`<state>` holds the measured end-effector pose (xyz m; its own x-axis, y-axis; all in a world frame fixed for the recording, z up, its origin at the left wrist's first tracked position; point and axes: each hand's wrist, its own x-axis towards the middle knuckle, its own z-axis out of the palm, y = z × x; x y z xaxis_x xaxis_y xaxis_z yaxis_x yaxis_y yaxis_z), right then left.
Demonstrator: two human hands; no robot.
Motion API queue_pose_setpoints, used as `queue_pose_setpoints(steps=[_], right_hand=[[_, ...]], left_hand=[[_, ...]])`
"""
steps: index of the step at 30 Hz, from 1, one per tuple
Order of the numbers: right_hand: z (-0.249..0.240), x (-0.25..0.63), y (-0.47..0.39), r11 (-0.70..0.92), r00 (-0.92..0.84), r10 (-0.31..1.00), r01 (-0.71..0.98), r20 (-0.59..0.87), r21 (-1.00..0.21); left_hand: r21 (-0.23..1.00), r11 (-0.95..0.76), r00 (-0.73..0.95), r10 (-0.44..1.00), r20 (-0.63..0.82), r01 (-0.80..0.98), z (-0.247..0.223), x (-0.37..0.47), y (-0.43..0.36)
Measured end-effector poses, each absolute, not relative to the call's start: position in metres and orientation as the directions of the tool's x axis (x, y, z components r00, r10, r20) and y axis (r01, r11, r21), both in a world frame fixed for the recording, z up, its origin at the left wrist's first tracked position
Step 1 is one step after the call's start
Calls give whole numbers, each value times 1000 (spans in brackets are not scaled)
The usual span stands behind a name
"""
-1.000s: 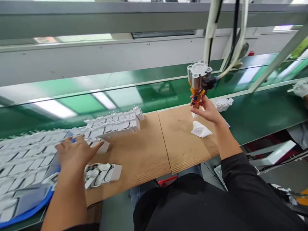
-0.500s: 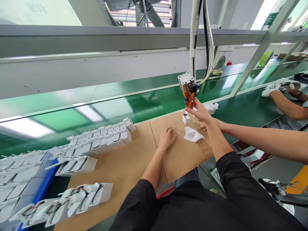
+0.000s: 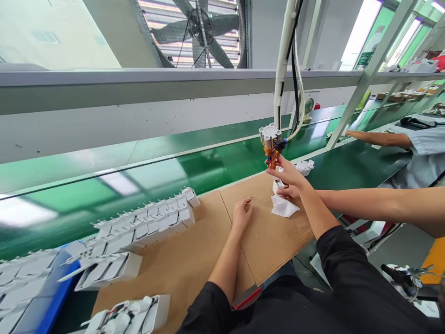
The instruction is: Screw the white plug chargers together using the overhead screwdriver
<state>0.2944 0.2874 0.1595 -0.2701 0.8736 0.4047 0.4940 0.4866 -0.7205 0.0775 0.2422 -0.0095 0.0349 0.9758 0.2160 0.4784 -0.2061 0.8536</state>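
Observation:
My right hand [image 3: 288,171] is closed around the lower, orange part of a hanging pneumatic tool [image 3: 270,134], which has a silver cylinder on top. On the brown board [image 3: 208,250], my left hand [image 3: 242,214] rests with loosely curled fingers, apart from one another, and nothing visible in them. Another person's hand [image 3: 291,193] reaches in from the right beneath my right forearm and touches a small white box [image 3: 278,185] below the tool. A crumpled white sheet [image 3: 284,207] lies just in front of that box.
Rows of white plastic housings [image 3: 153,222] stand at left, some in a blue tray [image 3: 57,297]. Behind the board runs a green conveyor belt [image 3: 208,167]. White hoses [image 3: 283,60] hang from above. More white parts [image 3: 305,167] lie beyond my right hand. A co-worker's arm [image 3: 378,138] extends farther right.
The view has tilted upward. The other person's hand has moved left to the small white box. My left hand's fingers have lifted and curled slightly; my right hand stays on the tool.

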Motion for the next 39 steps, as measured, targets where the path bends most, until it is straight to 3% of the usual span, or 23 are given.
queue_pose_setpoints(steps=[4,11,16,21,24,27,31,39], right_hand=[[163,297,285,437,-274,898,468,345,-768],[157,274,262,394,-117,917,424,382,-816],[193,370,186,336,-79,940,392,332,-856],[226,491,134,177,-92,984,410,152,-895],[227,509,131,88,-88,995,449,54,-889],[210,486,119,107,-102,992,437,69,-893],[172,433,84,214,-103,975,229,195,-949],[159,418,41,-57,-44,998,-190,-50,-980]], left_hand=[[896,-161,3,985,175,413,-7,78,243],[952,-142,45,990,135,270,-12,85,239],[986,-102,65,994,93,136,-20,84,238],[993,-62,51,997,57,104,-22,82,238],[995,-47,43,998,44,91,-23,81,238],[994,-50,57,997,45,92,-24,80,238],[997,-32,51,998,28,74,-23,80,235],[991,-8,34,999,4,135,-15,81,228]])
